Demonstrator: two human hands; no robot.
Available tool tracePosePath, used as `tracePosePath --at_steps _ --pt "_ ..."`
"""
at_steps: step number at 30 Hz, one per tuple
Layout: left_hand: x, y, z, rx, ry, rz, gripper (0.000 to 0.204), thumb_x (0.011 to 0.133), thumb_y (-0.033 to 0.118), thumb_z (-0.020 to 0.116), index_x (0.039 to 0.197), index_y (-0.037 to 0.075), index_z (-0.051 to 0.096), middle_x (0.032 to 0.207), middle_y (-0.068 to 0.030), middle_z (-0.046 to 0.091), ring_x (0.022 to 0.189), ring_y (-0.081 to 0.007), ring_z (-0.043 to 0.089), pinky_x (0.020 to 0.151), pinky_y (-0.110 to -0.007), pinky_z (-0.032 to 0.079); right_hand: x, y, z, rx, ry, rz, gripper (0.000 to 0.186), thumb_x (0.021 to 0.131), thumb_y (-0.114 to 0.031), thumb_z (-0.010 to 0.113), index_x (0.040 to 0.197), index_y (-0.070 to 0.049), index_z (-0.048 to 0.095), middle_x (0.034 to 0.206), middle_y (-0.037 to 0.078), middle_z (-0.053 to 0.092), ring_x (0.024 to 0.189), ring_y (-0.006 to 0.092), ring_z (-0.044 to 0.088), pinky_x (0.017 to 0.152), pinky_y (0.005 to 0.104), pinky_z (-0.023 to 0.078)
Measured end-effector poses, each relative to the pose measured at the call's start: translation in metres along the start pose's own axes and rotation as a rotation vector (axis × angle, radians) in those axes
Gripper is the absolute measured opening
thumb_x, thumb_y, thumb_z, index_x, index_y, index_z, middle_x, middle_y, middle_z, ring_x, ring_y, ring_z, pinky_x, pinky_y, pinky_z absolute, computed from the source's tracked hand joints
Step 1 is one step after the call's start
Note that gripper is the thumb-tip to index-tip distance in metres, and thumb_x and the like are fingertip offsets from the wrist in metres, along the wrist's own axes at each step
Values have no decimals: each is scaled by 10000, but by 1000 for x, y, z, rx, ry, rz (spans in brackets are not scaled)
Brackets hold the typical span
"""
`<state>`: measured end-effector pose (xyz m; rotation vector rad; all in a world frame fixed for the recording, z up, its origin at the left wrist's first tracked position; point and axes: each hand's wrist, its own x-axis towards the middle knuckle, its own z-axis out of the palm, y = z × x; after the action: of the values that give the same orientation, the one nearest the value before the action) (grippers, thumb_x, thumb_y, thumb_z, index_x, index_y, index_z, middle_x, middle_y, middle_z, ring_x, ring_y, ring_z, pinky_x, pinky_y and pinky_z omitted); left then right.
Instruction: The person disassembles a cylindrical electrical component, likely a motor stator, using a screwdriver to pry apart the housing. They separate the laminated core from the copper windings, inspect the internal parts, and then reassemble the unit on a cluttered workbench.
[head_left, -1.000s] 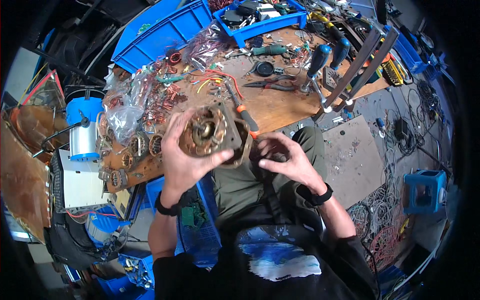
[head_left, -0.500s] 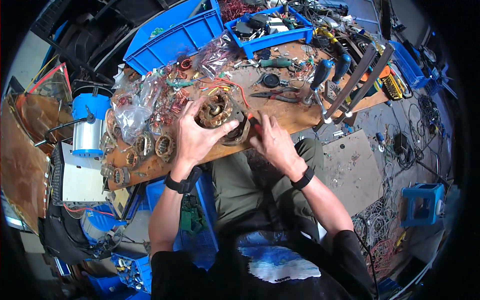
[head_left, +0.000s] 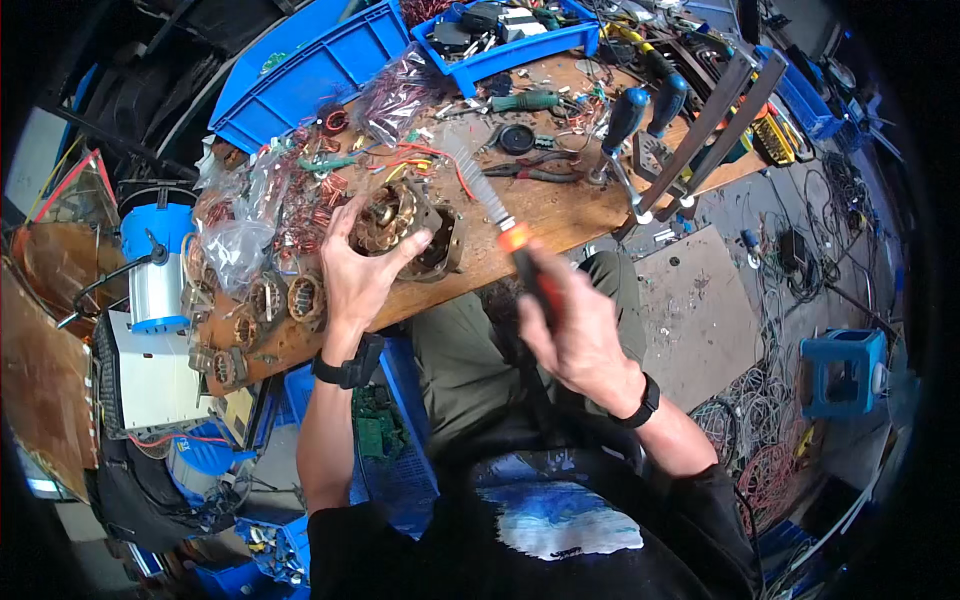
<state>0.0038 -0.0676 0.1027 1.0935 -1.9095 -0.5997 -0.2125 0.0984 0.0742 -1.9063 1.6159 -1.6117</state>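
My left hand is closed around an electric motor stator with copper windings, resting at the bench's front edge. A brown metal housing part adjoins its right side, under my thumb. My right hand grips a hand tool with a red and black handle and a long metal shank. The shank points away from me, up and left over the bench, right of the stator and apart from it. Motion smears the shank, so its tip cannot be made out.
Several smaller stators line the bench's left front. Plastic bags and copper wire lie behind them. Pliers and a green-handled screwdriver lie farther back. Blue bins stand at the far side; a puller-like metal tool stands upright at right.
My right hand has drawn back toward me and right, lifting the tool away from the motor part and exposing its shank. My left hand still holds the stator. The whole view has shifted slightly.
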Motion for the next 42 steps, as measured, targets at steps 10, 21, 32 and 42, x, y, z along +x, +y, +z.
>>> tracePosePath --at_steps 10,21,32,42 --pt "-7 17 -1 106 0 102 742 674 335 987 1227 -54 682 1116 -145 676 1050 -279 679 942 -419 538 3 -15 -19 33 133 18 537 928 -79 725 1416 7 519 1089 222 707 881 367 733 758 419 590" --pt "-13 21 5 164 43 144 751 666 341 997 1225 -49 681 1085 -154 676 1023 -295 682 919 -424 543 -16 -27 -10 44 124 41 534 925 -69 734 1397 51 516 974 198 675 813 393 694 719 435 566" --pt "-24 21 12 203 37 106 785 686 278 984 1296 -83 646 1228 -186 666 1154 -294 663 1045 -404 507 -35 0 6 -36 -211 203 401 985 -154 691 1293 32 514 809 201 658 745 414 690 647 471 561" --pt "-15 30 5 122 -7 70 767 687 253 985 1294 -72 647 1217 -147 654 1133 -255 667 1011 -383 532 -8 -17 -10 11 40 11 459 920 -111 782 1276 54 544 916 217 702 752 376 718 647 426 560"
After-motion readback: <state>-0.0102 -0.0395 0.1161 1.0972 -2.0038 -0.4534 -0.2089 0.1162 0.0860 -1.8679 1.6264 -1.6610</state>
